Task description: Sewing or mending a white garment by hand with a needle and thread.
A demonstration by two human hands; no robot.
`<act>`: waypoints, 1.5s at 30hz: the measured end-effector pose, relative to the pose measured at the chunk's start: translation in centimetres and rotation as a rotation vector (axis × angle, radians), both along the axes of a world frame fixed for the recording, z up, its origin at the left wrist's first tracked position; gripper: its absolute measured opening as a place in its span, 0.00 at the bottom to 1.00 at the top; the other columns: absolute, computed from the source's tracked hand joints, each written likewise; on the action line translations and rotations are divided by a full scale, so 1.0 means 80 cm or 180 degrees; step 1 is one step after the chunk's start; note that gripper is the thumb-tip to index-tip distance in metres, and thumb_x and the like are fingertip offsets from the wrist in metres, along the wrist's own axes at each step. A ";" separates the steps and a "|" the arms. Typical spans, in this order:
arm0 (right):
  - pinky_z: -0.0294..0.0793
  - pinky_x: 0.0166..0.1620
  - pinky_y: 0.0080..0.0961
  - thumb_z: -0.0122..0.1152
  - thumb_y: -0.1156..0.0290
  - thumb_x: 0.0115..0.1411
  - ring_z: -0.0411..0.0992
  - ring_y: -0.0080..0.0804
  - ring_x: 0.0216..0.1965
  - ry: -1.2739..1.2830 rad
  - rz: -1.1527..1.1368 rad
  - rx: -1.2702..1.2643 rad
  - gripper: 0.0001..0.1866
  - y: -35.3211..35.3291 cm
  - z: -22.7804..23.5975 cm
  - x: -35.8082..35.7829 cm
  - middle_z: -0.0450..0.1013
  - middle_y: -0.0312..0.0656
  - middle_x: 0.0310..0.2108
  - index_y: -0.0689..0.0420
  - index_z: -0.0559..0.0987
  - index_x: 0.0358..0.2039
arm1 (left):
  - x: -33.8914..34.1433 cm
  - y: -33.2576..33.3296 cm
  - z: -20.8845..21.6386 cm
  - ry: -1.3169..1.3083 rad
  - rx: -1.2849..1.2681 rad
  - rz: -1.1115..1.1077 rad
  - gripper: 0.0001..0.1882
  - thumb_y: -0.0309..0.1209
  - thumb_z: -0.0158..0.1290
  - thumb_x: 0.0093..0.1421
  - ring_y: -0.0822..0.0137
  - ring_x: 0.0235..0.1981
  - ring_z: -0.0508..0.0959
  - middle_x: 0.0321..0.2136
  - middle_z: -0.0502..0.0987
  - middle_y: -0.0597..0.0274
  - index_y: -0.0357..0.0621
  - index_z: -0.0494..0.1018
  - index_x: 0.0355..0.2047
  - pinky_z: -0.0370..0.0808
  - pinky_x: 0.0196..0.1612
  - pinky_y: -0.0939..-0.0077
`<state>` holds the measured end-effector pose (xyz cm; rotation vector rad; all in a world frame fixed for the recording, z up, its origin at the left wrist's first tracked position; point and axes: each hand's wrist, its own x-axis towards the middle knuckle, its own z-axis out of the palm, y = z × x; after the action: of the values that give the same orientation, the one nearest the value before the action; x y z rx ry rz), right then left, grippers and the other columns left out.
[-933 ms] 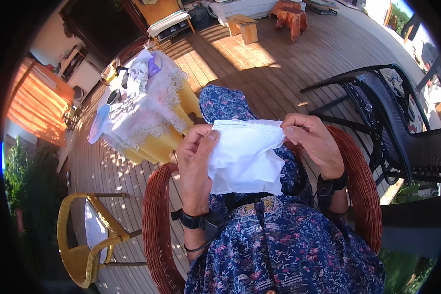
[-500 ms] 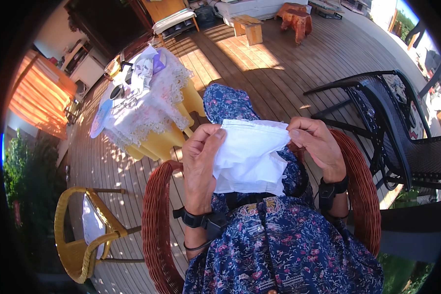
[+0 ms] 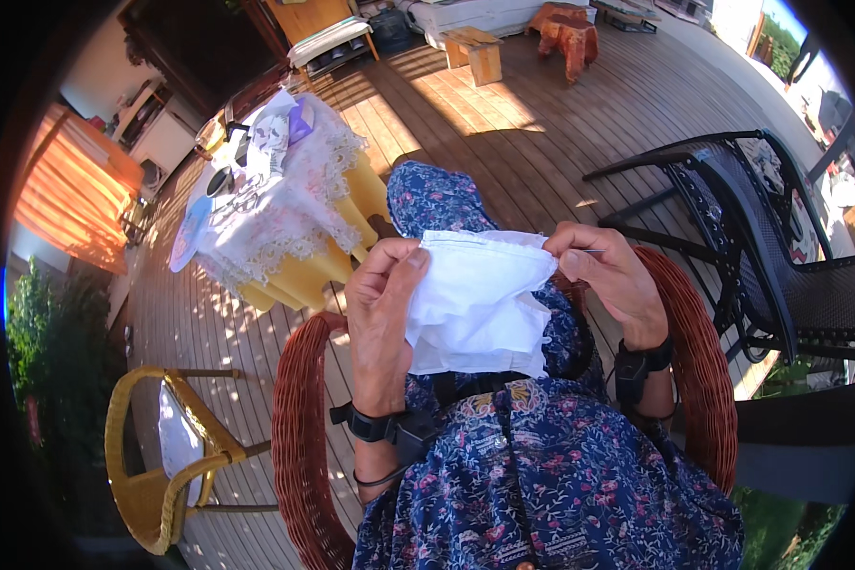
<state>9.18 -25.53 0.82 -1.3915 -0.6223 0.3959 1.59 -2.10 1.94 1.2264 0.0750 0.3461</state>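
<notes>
A white cloth hangs in loose folds in front of me, above my lap. A dark line, like stitching, runs along its upper edge. My left hand pinches the upper left corner between thumb and fingers. At the upper right corner, my right hand is closed in a pinch, its fingertips against the cloth. A thin needle sticks out sideways from those fingertips; its tip and any thread are too small to make out.
Red wicker armrests flank me. At the left stand a yellow wicker chair and a lace-covered table with small items. A black metal chair stands right. Farther off are a wooden stool and a red-brown stool.
My right fingertips have shifted at the cloth's corner, and a thin needle now shows there. The cloth's right corner droops slightly more. The left hand keeps its pinch.
</notes>
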 end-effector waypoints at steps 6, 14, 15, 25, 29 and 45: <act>0.58 0.30 0.14 0.62 0.65 0.60 0.58 0.12 0.27 -0.0353 0.0029 0.0020 0.14 0.010 0.008 0.008 0.69 0.31 0.27 0.64 0.78 0.38 | 0.000 0.000 -0.002 -0.0016 -0.0030 -0.0107 0.04 0.26 0.53 0.61 0.83 0.28 0.73 0.27 0.76 0.70 0.38 0.75 0.33 0.68 0.32 0.89; 0.60 0.31 0.14 0.65 0.66 0.57 0.60 0.13 0.26 -0.0373 0.0069 -0.0186 0.12 0.022 0.006 0.006 0.66 0.29 0.25 0.63 0.79 0.35 | 0.000 0.001 -0.003 0.0042 0.0035 -0.0230 0.04 0.25 0.53 0.61 0.83 0.28 0.72 0.28 0.76 0.70 0.37 0.75 0.34 0.68 0.32 0.89; 0.60 0.31 0.14 0.65 0.66 0.57 0.60 0.13 0.26 -0.0373 0.0070 -0.0188 0.12 0.024 0.007 0.006 0.66 0.29 0.25 0.63 0.79 0.35 | -0.001 0.001 -0.002 0.0041 0.0033 -0.0230 0.04 0.25 0.53 0.61 0.83 0.28 0.72 0.28 0.76 0.70 0.37 0.75 0.34 0.68 0.32 0.89; 0.62 0.32 0.16 0.65 0.67 0.57 0.62 0.15 0.28 -0.0422 0.0149 -0.0374 0.11 0.036 0.009 0.001 0.69 0.33 0.29 0.63 0.79 0.34 | -0.003 -0.004 0.001 0.0132 0.0101 -0.0232 0.04 0.25 0.53 0.61 0.84 0.27 0.72 0.28 0.76 0.70 0.37 0.75 0.34 0.69 0.32 0.89; 0.61 0.30 0.16 0.63 0.69 0.58 0.61 0.15 0.27 -0.0458 0.0199 -0.0445 0.10 0.034 0.007 0.002 0.68 0.33 0.28 0.63 0.78 0.34 | -0.005 -0.006 0.002 0.0134 0.0119 -0.0281 0.04 0.25 0.52 0.62 0.84 0.28 0.72 0.28 0.76 0.71 0.37 0.75 0.34 0.68 0.32 0.90; 0.59 0.28 0.15 0.63 0.66 0.58 0.60 0.13 0.25 -0.0351 0.0079 -0.0239 0.11 0.037 -0.003 0.000 0.66 0.28 0.22 0.62 0.78 0.35 | -0.005 -0.008 0.001 0.0194 0.0121 -0.0306 0.06 0.26 0.52 0.62 0.84 0.27 0.72 0.28 0.76 0.70 0.36 0.76 0.34 0.68 0.31 0.89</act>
<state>9.20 -22.57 0.57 -1.4859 -0.7218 0.3672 1.16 -2.70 2.03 1.2736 0.0618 0.2272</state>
